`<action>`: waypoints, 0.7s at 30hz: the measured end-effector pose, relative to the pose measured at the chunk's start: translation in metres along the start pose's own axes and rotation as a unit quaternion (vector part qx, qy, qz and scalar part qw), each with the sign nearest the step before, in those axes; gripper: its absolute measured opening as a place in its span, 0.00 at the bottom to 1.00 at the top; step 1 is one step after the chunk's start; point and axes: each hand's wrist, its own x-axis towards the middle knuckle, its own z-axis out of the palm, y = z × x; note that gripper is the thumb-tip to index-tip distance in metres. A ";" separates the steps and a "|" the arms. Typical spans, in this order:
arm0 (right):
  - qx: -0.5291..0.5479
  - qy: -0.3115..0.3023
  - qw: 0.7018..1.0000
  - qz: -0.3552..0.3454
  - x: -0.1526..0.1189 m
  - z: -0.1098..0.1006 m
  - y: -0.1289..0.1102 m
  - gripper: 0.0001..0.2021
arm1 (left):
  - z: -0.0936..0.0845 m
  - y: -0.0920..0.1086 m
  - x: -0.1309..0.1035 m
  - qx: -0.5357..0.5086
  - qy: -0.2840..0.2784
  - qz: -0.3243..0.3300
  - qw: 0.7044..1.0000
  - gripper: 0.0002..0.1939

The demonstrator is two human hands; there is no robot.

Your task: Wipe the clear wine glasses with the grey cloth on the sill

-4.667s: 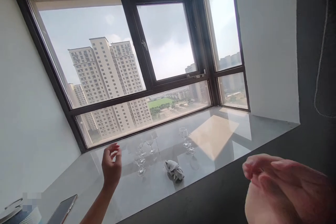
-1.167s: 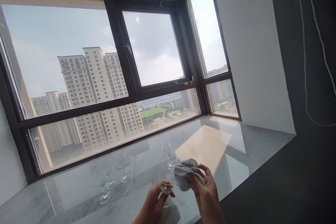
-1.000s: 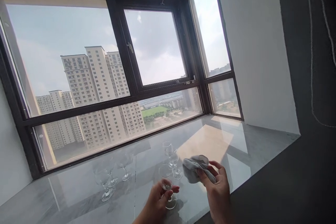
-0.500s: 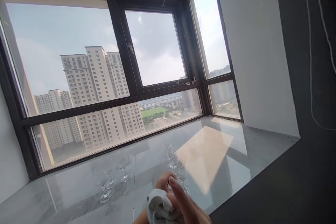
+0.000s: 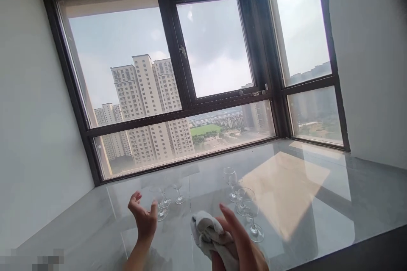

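My left hand [image 5: 143,218] is raised above the sill, its thumb and curled fingers apart with nothing between them. Just right of it stand three clear stemmed glasses: a near glass [image 5: 162,212], a glass behind it [image 5: 165,201] and another on the right [image 5: 179,199]. My right hand [image 5: 240,237] grips a bunched whitish cloth [image 5: 206,230]. Beyond and beside that hand are three more stemmed glasses: a far glass [image 5: 230,178], a middle glass [image 5: 242,208] and a near glass [image 5: 255,230], partly overlapping in view. All these glasses are upright.
The glossy grey window sill [image 5: 171,245] carries both groups of glasses. A dark window frame [image 5: 187,112] rises behind it, with a handle [image 5: 182,51] on one pane. Sunlight makes a bright patch [image 5: 286,190] on the right. The sill's front edge [image 5: 346,243] runs along the lower right.
My hands, close together at the cloth before, are now apart. My left hand has moved left towards the left glasses; the right keeps the cloth. The view has shifted left.
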 end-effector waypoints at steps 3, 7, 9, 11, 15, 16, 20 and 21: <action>0.009 -0.046 0.997 0.060 -0.016 0.021 0.028 0.31 | 0.015 -0.004 -0.011 -0.051 -0.090 -0.180 0.978 0.35; -0.017 -0.098 0.987 0.123 -0.032 0.040 0.062 0.29 | 0.022 -0.007 -0.016 -0.024 -0.153 -0.342 0.927 0.33; -0.026 -0.122 0.982 0.142 -0.035 0.046 0.071 0.28 | 0.019 -0.004 -0.016 -0.016 -0.180 -0.355 0.917 0.27; -0.027 -0.141 0.978 0.149 -0.035 0.054 0.074 0.29 | 0.013 0.004 -0.017 -0.009 -0.200 -0.314 0.928 0.21; -0.006 -0.122 0.984 0.132 -0.033 0.072 0.068 0.29 | 0.008 0.026 -0.030 -0.006 -0.262 -0.071 0.963 0.18; 0.005 -0.115 0.985 0.128 -0.032 0.076 0.065 0.29 | 0.009 0.031 -0.034 -0.003 -0.283 -0.013 0.959 0.17; 0.051 -0.144 0.983 0.106 -0.025 0.085 0.054 0.31 | 0.019 0.047 -0.044 0.038 -0.336 0.116 0.934 0.19; 0.060 -0.156 0.981 0.096 -0.022 0.087 0.051 0.30 | 0.020 0.049 -0.045 0.046 -0.344 0.133 0.928 0.20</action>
